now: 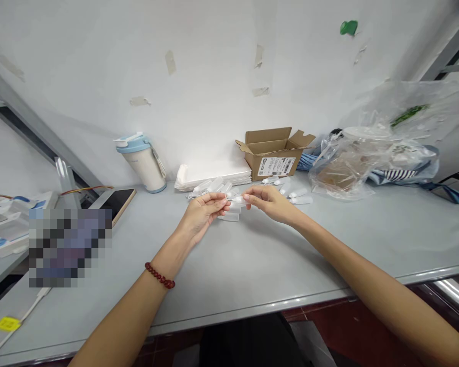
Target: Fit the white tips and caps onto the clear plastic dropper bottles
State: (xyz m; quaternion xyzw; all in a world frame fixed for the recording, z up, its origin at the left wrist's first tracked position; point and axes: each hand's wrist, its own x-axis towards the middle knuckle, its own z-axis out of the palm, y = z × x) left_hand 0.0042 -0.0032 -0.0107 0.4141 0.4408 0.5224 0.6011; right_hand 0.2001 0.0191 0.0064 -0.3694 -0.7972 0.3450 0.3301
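Over the middle of the grey table, my left hand (208, 208) and my right hand (266, 200) meet fingertip to fingertip. Between them lies a small translucent plastic bottle (236, 200) with a narrow tip. My left thumb and forefinger pinch its tip end, while my right fingers grip the other end. Just below and behind the hands lie more such bottles, one of them a clear bottle (229, 217) on its side. To the right are several small bottles (298, 193) with white tips; others (210, 186) lie to the left, partly behind my fingers.
Behind stand a stack of white sheets or packets (214, 176) and an open cardboard box (277, 155). A blue-lidded cup (141, 160) and a phone (122, 204) are at left. Clear plastic bags (340, 168) with contents sit at right. The table edge (252, 310) runs in front.
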